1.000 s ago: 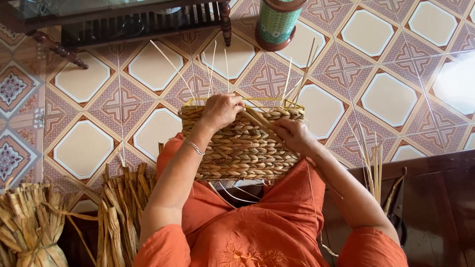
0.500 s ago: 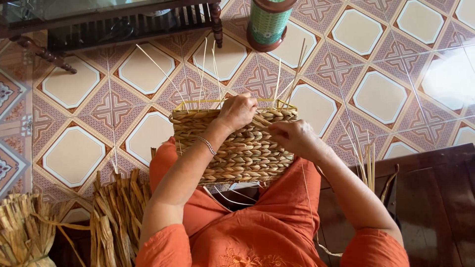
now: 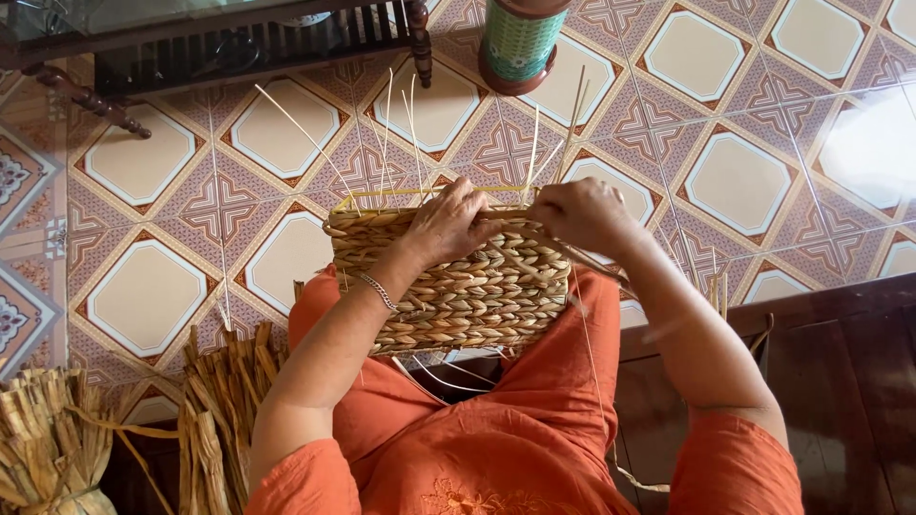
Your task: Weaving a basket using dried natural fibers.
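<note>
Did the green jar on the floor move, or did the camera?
Cannot tell for sure: the green jar keeps its place against the floor tiles and dark shelf, so likely only the view shifted.

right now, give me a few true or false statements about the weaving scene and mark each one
1. Both hands rest at the top edge of the woven basket. True: the left hand and right hand are both there.
2. The basket stands on the tiled floor. False: it sits on the person's lap, over the orange clothing.
3. Bundles of dried straw lie at the person's left. True.
4. The left wrist is bare. False: it wears a thin bracelet.
5. Thin pale stakes stick up from the basket's rim. True.
6. The green cylinder lies on its side. False: it stands upright on the floor.
</note>
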